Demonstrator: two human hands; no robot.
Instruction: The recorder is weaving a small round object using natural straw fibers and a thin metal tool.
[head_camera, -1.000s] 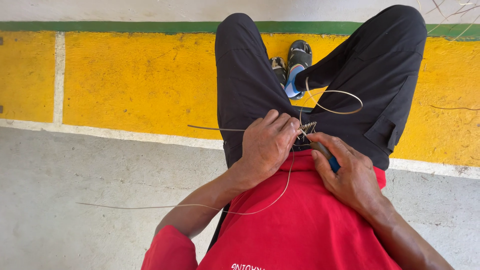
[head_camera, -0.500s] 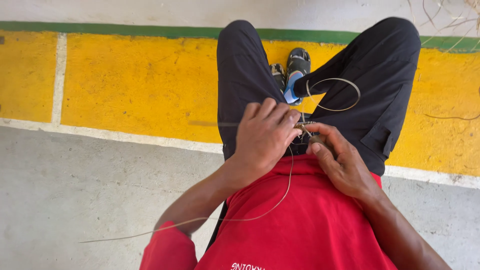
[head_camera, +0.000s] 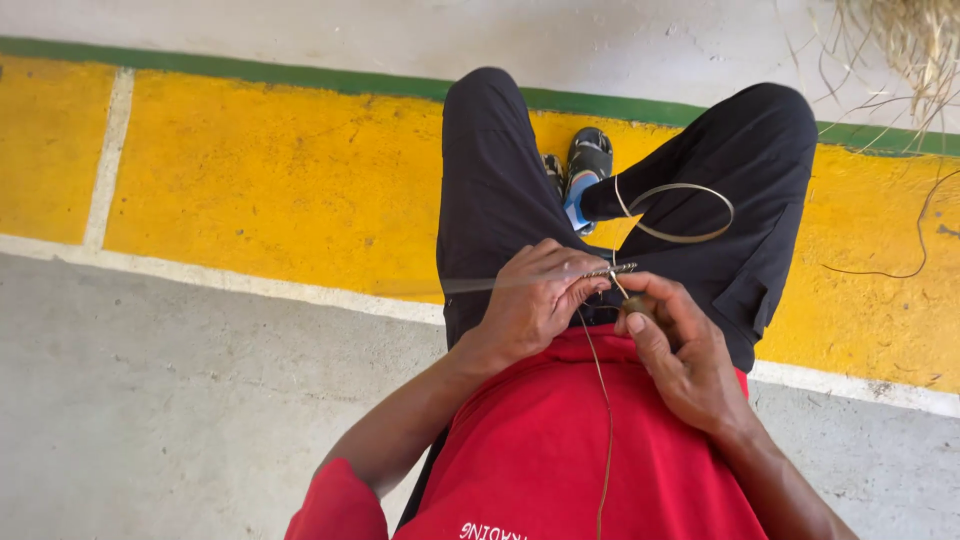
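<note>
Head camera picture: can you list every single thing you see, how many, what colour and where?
thin strand: one, tan, hanging from the hands over the red shirt
strip loop: one, pale, over the right knee
dry fibre bundle: one, straw-coloured, top right corner
wall band: one, yellow with a green edge, behind the legs
floor: grey concrete, lower left
sandals: two, dark, between the legs
left hand: pinching the strand
right hand: gripping a small dark tool

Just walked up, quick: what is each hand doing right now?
Left hand: closed, pinching a thin strand at the fingertips.
Right hand: closed around a small tool at the same spot.
</note>
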